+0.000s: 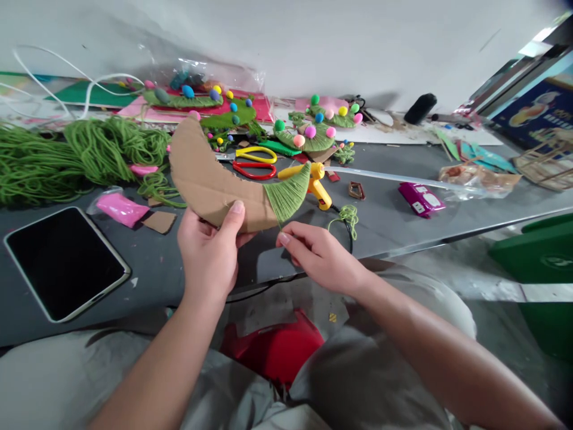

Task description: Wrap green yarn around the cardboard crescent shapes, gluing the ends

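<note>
A crescent of brown cardboard (210, 179) is raised over the front of the table, its right tip wrapped in green yarn (289, 194). My left hand (212, 242) grips the crescent's lower edge, thumb on the front face and fingers behind. Just below the wrapped part, my right hand (313, 251) is closed in a pinch on the yarn, which runs down from the crescent's edge. Behind the wrapped tip lies a yellow glue gun (317, 188) with a long clear glue stick in it. Scissors (255, 170) with red and yellow handles rest behind the crescent.
Heaped green yarn (111, 149) fills the left, behind a dark-screened tablet (67, 263) and a pink packet (120, 206). Yarn-covered shapes with coloured pompoms (308, 134) lie along the back wall. A purple packet (421, 199) sits right. A green bin (537, 251) stands beyond the table edge.
</note>
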`<state>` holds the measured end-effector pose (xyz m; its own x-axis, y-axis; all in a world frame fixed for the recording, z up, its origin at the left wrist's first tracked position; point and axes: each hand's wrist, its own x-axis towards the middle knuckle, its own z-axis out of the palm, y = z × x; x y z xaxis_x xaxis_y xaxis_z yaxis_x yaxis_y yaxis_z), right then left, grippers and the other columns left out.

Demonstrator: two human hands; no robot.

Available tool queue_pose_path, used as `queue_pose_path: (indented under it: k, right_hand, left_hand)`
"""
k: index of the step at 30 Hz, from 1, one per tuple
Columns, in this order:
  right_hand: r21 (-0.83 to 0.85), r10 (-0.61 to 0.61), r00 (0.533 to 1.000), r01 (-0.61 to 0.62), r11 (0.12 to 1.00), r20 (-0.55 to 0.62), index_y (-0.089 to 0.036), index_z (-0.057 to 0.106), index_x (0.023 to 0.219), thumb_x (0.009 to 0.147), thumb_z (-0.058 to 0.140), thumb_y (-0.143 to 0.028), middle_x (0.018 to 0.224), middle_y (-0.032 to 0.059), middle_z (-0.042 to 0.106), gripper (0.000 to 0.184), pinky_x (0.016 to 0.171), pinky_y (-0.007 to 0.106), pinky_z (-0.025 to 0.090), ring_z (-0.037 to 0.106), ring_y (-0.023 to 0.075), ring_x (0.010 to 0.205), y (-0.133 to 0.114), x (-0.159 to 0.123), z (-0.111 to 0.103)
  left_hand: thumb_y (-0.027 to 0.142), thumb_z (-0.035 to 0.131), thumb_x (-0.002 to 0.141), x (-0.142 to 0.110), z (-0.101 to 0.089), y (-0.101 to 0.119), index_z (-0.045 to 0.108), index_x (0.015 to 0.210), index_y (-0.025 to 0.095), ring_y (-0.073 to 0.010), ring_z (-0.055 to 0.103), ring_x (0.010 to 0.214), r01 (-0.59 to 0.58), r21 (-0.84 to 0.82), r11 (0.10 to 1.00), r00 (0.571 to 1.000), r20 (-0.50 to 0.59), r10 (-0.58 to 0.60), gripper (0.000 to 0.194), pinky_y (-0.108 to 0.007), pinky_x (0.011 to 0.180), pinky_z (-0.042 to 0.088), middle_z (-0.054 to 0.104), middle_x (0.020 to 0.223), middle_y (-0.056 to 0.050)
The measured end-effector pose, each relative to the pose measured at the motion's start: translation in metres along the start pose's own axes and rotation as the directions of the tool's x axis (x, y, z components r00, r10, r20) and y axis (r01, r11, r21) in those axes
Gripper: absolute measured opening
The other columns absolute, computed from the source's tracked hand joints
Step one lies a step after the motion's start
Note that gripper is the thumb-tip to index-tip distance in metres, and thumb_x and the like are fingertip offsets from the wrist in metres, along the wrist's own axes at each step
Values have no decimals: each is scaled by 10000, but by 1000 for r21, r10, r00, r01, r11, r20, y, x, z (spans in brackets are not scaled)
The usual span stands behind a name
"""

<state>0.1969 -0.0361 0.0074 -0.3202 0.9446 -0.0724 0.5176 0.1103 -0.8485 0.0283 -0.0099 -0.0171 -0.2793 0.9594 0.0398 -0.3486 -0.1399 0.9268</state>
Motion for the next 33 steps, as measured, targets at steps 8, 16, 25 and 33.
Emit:
queue_pose_path:
  k: [8, 16, 25, 33]
  right_hand:
    - [174, 82, 997, -83, 981, 11, -193, 644, 938, 1017, 476, -435, 610, -54, 479, 305, 472, 186, 307, 404, 70, 531, 6, 2, 1]
    - [248, 92, 994, -105, 963, 63, -169, 652, 952, 1010, 475, -455, 557, -67, 444, 341, 450, 199, 255, 325, 59, 481, 8, 6, -4]
    - [194, -57, 977, 16, 981, 206, -175, 596, 696, 804, 664, -171, 638, -21, 555, 128, 627, 244, 414, 494, 111, 641, 23, 27, -46]
    - [233, 69, 882, -198, 952, 467, -153, 584, 708, 898, 675, -444, 573, -65, 427, 359, 477, 221, 238, 341, 54, 506, 11, 42, -71]
  left_hand:
    - [234, 843, 735, 5, 1, 8, 710, 1007, 243, -217, 734, 845, 68, -120, 990, 997, -32, -72, 303, -307, 653, 652, 734, 1052, -29]
    - [210, 841, 731, 6, -2, 15, 722, 970, 211, -154, 716, 746, 174, -183, 968, 984, -5, -178, 267, -197, 529, 613, 750, 981, -18]
    - [196, 853, 715, 1, -6, 16, 713, 970, 179, -196, 743, 759, 232, -109, 967, 959, 189, -209, 292, -230, 535, 604, 762, 971, -46]
    - [267, 835, 744, 0, -12, 12, 708, 1072, 196, -278, 738, 883, 211, 139, 968, 882, 399, -250, 359, -372, 701, 642, 769, 1009, -68]
